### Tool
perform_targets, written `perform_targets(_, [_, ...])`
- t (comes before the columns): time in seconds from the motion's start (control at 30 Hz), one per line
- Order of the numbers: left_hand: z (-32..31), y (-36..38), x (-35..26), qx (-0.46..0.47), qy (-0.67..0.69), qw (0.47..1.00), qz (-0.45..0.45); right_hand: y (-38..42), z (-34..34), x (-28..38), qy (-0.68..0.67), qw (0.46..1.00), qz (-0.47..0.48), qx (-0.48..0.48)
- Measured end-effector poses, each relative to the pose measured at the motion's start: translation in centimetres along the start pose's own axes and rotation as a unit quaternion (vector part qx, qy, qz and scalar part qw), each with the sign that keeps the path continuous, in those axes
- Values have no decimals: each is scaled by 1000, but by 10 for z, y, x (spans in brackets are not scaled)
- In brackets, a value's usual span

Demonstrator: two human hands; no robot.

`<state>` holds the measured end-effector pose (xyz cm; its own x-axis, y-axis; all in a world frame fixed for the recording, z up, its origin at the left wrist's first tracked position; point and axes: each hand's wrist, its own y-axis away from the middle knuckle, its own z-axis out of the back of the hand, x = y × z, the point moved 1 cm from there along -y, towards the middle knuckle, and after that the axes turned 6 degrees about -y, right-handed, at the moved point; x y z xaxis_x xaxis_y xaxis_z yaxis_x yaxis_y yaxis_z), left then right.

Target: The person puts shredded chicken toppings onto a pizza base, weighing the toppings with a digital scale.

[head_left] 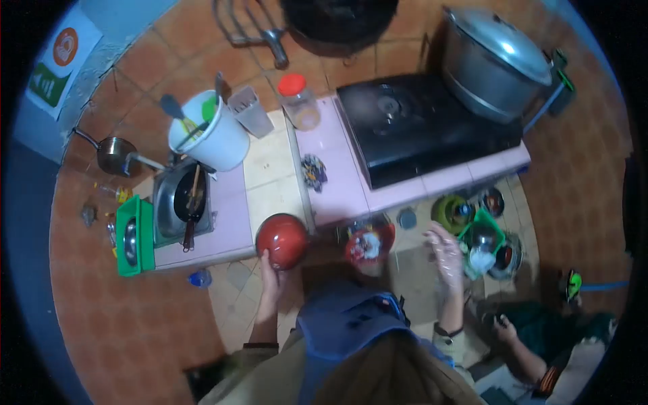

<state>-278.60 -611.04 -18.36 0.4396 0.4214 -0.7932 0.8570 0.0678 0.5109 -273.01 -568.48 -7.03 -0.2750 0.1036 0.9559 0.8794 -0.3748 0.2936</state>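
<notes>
My left hand (270, 271) grips the rim of a shiny red bowl (281, 241), at the front edge of the tiled counter (273, 165). Whether I see the bowl's inside or outside is hard to tell. My right hand (445, 255), in a clear plastic glove, is raised in front of the counter, fingers stretched and holding nothing. Below it and to its right are a green basket (487, 228) and a green gas cylinder (451, 213). A red container (371, 244) with crumpled whitish stuff inside stands low between my hands.
A black stove (418, 125) bears a large lidded pot (499, 61). Leftward are a white utensil bucket (214, 138), a red-lidded jar (300, 104) and a sink (165, 206) holding a pan (189, 199). Another person's hand (505, 329), around something dark, is at lower right.
</notes>
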Motion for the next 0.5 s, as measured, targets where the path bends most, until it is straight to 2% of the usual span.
perform_targets(0.07, [-9, -11, -18, -121, 11, 991, 52, -35, 47, 31, 30, 983, 171, -51])
perform_targets(0.13, [-1, -43, -19, -143, 8, 989, 30, -52, 84, 96, 70, 963, 222, -132])
perform_targets(0.17, [-4, -54, -21, -151, 24, 988, 0, -60, 104, 126, 46, 957, 242, -151])
perform_targets(0.23, [6, -82, -23, -113, 26, 993, 16, -75, 136, 180, 27, 938, 284, -196])
perform_targets(0.27, [-11, -82, -26, -178, -11, 984, -8, -86, 153, 200, 34, 928, 304, -212])
perform_targets(0.3, [-10, -89, -25, -163, 56, 984, 36, -100, 167, 214, 23, 916, 339, -215])
perform_targets(0.33, [-11, -89, -28, -99, 35, 993, 61, -117, 180, 228, 12, 903, 373, -211])
perform_targets(0.37, [-6, -106, -22, -223, 84, 970, 49, -132, 190, 240, 4, 891, 407, -202])
perform_targets(0.4, [9, -114, -18, -163, -3, 985, 61, -154, 202, 247, 10, 893, 405, -195])
perform_targets(0.43, [12, -120, -13, -233, -17, 971, 50, -166, 215, 252, 25, 890, 410, -196])
perform_targets(0.47, [12, -124, -14, -347, -122, 929, -27, -182, 226, 258, 34, 889, 413, -197])
perform_targets(0.5, [-25, -118, -31, -429, -225, 859, -166, -194, 234, 268, 73, 871, 430, -224])
